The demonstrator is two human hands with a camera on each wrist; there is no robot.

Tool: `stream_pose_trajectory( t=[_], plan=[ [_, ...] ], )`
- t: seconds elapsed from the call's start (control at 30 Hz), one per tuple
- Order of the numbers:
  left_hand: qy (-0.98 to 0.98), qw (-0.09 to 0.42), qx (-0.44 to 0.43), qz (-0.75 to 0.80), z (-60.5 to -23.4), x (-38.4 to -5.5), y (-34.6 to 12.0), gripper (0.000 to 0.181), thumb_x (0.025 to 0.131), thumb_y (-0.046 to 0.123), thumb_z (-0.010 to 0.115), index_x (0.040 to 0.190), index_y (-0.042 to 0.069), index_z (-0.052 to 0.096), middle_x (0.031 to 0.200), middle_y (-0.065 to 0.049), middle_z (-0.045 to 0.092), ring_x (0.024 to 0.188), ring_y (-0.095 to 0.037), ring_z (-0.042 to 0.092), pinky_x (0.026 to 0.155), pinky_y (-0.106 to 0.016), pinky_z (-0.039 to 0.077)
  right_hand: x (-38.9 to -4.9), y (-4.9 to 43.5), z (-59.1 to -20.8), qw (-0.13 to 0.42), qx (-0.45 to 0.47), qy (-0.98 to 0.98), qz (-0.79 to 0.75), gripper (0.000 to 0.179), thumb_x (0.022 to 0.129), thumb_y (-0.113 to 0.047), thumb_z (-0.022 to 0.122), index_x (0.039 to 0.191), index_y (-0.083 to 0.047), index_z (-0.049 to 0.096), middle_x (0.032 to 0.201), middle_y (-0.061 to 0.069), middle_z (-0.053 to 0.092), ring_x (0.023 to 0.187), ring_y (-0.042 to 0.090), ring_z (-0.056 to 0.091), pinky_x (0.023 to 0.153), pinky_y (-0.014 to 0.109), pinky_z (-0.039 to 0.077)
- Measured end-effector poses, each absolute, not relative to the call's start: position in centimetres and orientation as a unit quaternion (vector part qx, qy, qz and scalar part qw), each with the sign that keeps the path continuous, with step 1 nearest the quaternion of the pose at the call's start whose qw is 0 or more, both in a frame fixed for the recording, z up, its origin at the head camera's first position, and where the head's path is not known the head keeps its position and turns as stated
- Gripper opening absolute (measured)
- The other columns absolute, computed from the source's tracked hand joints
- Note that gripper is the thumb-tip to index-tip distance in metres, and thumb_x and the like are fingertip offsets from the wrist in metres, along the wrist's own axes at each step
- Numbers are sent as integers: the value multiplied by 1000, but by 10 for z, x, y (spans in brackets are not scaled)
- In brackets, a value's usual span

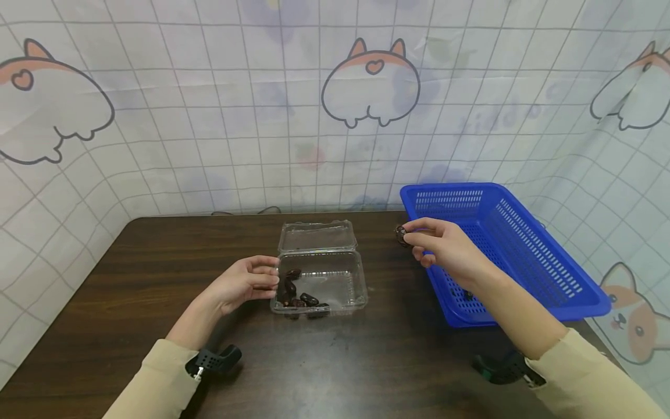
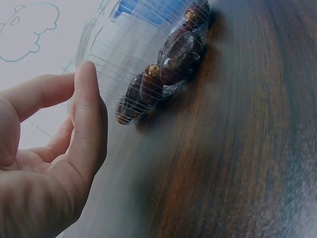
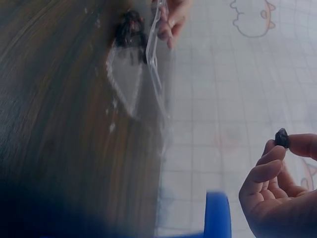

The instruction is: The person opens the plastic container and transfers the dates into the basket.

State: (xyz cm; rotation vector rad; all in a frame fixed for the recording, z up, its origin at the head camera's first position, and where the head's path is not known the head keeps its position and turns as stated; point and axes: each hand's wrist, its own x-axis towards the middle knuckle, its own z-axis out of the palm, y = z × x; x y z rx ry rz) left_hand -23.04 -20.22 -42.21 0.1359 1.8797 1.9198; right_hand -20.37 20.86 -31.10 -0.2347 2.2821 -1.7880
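A clear plastic clamshell box [image 1: 345, 299] sits on the table with its lid [image 1: 317, 235] folded back. Several dark, wrinkled dates [image 1: 309, 299] lie in its left and front part; the left wrist view shows these dates [image 2: 181, 57] through the wall. My left hand [image 1: 246, 285] holds the box's left rim between thumb and fingers. Between the thumb and forefinger of my right hand [image 1: 445, 247] a single date [image 3: 281, 138] is pinched, raised by the left edge of a blue plastic basket [image 1: 523, 250].
Inside the basket, near its front, a dark piece [image 1: 467, 295] is partly hidden by the right forearm. The dark wooden table [image 1: 335, 366] meets a cloth wall [image 1: 251, 145] printed with a grid and cartoon animals. A thin cable [image 1: 269, 208] shows at the back edge.
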Motion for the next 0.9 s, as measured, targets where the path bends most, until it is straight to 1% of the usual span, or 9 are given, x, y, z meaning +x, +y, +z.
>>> stream_pose_trajectory(
  t=[0.1, 0.3, 0.53, 0.73, 0.9],
  plan=[
    [680, 224, 50, 696, -422, -231, -202, 49, 102, -3, 57, 146, -10, 38, 115, -16, 59, 92, -18, 65, 85, -36, 61, -203, 218, -311, 112, -77, 785, -605, 41, 105, -20, 61, 136, 6, 51, 95, 7, 56, 79, 17, 54, 64, 26, 45],
    [679, 223, 47, 697, -423, -232, -203, 49, 102, -3, 58, 146, -10, 38, 115, -15, 59, 92, -18, 65, 85, -36, 61, -202, 237, -313, 100, -67, 786, -607, 44, 106, -22, 59, 137, 6, 48, 104, 5, 58, 79, 15, 54, 67, 28, 49],
    [678, 224, 49, 698, -422, -233, -202, 49, 102, -2, 58, 146, -10, 39, 111, -13, 60, 91, -18, 65, 85, -36, 61, -200, 258, -315, 88, -50, 782, -615, 42, 106, -24, 61, 136, 3, 51, 101, 1, 61, 78, 14, 57, 65, 27, 50],
    [679, 225, 48, 697, -421, -234, -203, 50, 101, -2, 59, 146, -10, 38, 113, -14, 59, 91, -18, 66, 85, -36, 61, -199, 273, -316, 84, -32, 773, -628, 34, 105, -25, 63, 130, -3, 56, 101, -1, 61, 77, 14, 58, 64, 25, 49],
    [676, 225, 45, 700, -423, -235, -204, 52, 100, -3, 61, 146, -9, 38, 114, -15, 59, 90, -19, 66, 84, -36, 61, -200, 282, -320, 89, -17, 743, -663, 20, 104, -21, 65, 120, -10, 62, 101, -1, 63, 75, 13, 59, 61, 25, 48]
  ],
)
